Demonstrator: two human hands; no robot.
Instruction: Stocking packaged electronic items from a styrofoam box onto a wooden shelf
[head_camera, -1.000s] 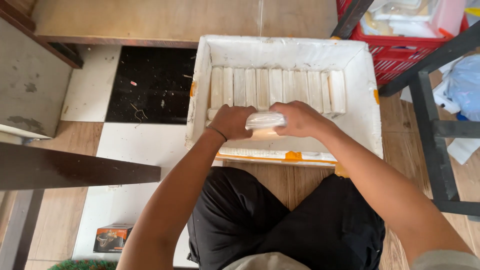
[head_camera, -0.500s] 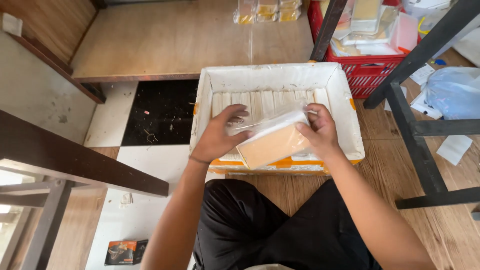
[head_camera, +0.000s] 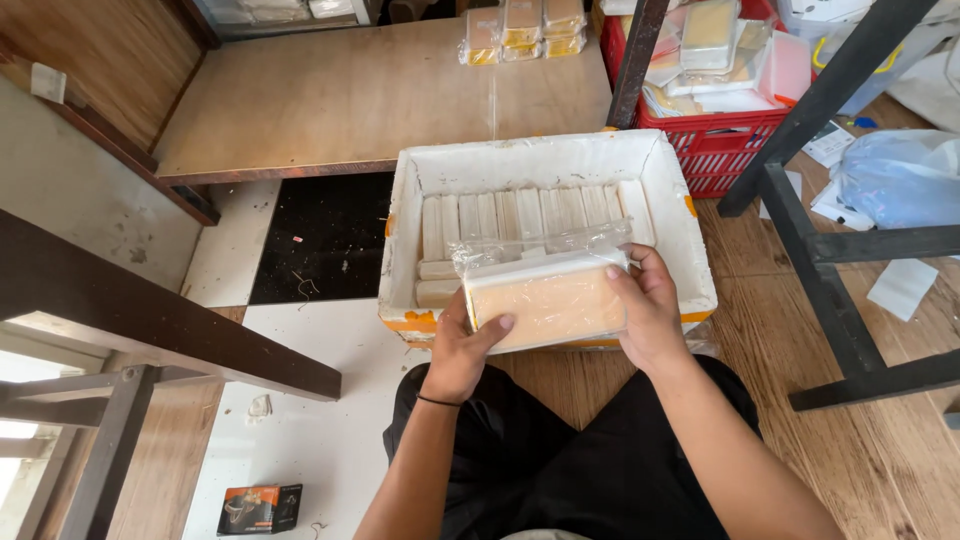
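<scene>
The floor (head_camera: 880, 450) is wood-look plank on the right, with white tiles (head_camera: 300, 440) and one black tile (head_camera: 325, 235) on the left. A low wooden platform (head_camera: 350, 90) lies ahead, a dark beam (head_camera: 150, 320) crosses the left side above metal legs (head_camera: 110, 450), and a black frame (head_camera: 810, 230) stands at right beside a red crate (head_camera: 720, 130) and a blue bag (head_camera: 900, 180). Daylight is even; a scuffed grey wall (head_camera: 90, 190) rises at left, and a small orange-and-black box (head_camera: 258, 507) lies on the white tile.

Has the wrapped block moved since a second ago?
Yes. The wrapped block has come up out of the white foam box and toward the person, now in front of its near wall.
</scene>
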